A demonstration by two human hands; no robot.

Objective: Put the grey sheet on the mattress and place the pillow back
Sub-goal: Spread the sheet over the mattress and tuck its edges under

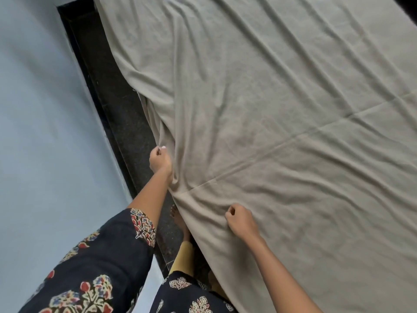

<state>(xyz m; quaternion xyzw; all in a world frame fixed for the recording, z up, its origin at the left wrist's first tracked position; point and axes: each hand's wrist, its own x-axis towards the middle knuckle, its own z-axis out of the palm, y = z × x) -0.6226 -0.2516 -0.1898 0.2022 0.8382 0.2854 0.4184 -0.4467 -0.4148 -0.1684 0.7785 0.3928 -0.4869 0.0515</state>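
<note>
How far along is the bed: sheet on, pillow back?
Done: the grey sheet lies spread over the mattress, though creased. In hand: the left hand pinches its hanging side edge, and the right hand grips a fold on top. Left: straightening that edge. No pillow is in view, so placing it remains.

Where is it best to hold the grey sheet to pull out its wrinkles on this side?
Take the grey sheet by its hanging edge, from the dark floor side. The wrinkles run toward that edge, where the left hand pinches it; the right hand pinches a fold nearby.
</note>
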